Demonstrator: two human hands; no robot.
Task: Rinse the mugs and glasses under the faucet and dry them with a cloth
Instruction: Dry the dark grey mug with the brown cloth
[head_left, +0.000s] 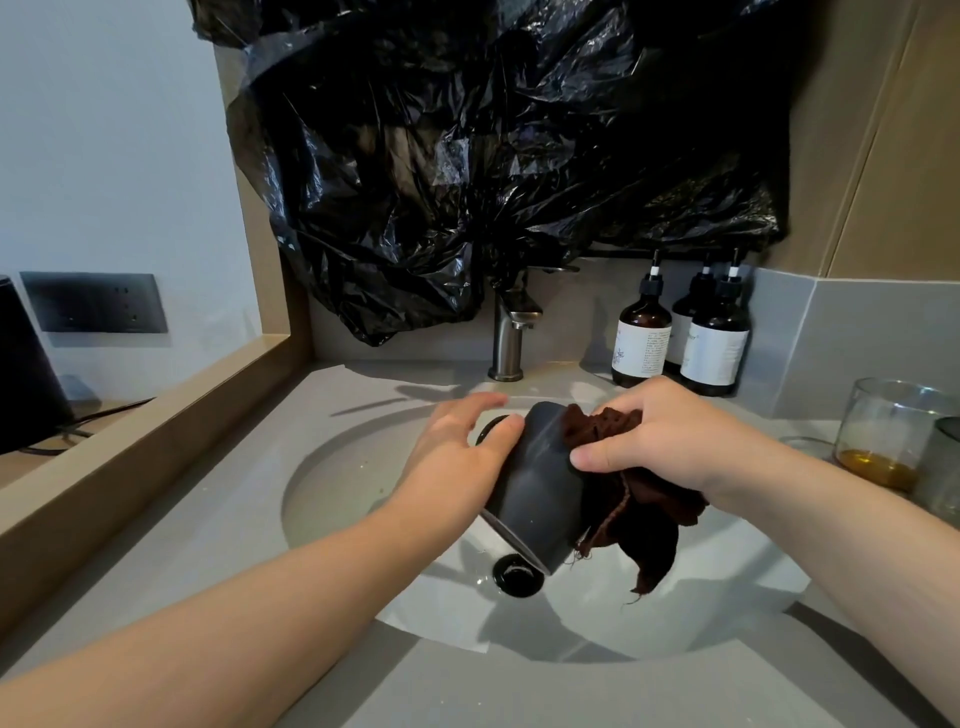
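My left hand (457, 457) grips the grey mug (535, 483); my right hand (670, 436) clutches the brown cloth (644, 525) against it.

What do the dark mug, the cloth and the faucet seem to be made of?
The mug looks like ceramic with a matte dark grey glaze: dull, soft sheen. The cloth is dark brown woven fabric, with frayed threads hanging. The faucet seems brushed metal, given its muted grey reflections.

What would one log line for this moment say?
step: drying mug | left hand: holds dark grey mug over sink | right hand: grips brown cloth against mug
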